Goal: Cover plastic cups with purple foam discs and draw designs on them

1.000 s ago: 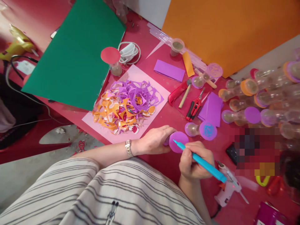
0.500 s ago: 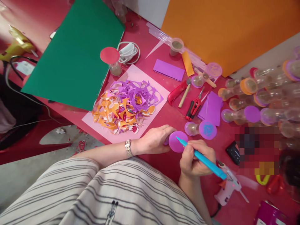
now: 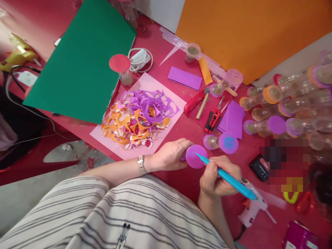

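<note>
My left hand [image 3: 171,155] is closed around the side of an hourglass topped with a round purple disc [image 3: 193,162]; its lower part is mostly hidden by the disc and fingers. My right hand [image 3: 216,176] grips a light blue felt-tip pen [image 3: 234,182], its tip at the disc's surface. Faint blue strokes show on the disc. Just beyond stands another hourglass [image 3: 212,141], whose purple top [image 3: 228,144] bears a dense blue scribble. Purple paper pieces [image 3: 234,119] lie behind it.
Paper scraps [image 3: 140,117] are heaped on a pink sheet [image 3: 166,141]. Red-handled pliers [image 3: 213,119] and a red cutter [image 3: 193,103] lie ahead. Several hourglasses [image 3: 293,100] crowd the right, near a hot glue gun [image 3: 252,211]. Green board [image 3: 83,62] covers the left.
Blue strokes now show on the purple disc, which looked plain before. The pen and my right hand have shifted slightly right. My left hand keeps its hold.
</note>
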Tool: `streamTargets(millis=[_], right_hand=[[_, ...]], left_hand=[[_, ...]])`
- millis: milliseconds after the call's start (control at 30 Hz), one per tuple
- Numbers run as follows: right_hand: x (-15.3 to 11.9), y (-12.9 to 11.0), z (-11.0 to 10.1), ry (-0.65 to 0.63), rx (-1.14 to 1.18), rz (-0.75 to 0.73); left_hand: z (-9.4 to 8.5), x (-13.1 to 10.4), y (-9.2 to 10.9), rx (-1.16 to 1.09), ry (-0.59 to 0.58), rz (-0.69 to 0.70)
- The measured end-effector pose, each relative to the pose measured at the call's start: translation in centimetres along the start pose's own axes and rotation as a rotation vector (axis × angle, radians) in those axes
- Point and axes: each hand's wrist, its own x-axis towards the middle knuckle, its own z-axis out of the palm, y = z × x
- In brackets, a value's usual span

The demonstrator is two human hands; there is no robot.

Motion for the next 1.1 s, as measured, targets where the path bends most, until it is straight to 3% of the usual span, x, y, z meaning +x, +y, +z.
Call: streamTargets(millis=[267,500,1100], right_hand=[[-0.50,0.02,0.20,-0.053,0.127,0.008],[-0.01,0.22,0.16,0.085,0.105,-0.003],[-0.59,0.33,0.31,0.079,0.089,0.030]], left_hand=[[0.06,-0.03,0.05,0.014,0.015,-0.006],[-0.10,-0.19,0.08,0.014,0.030,0.001],[-0.19,-0.25,-0.08,0.190,0.024,-0.063]])
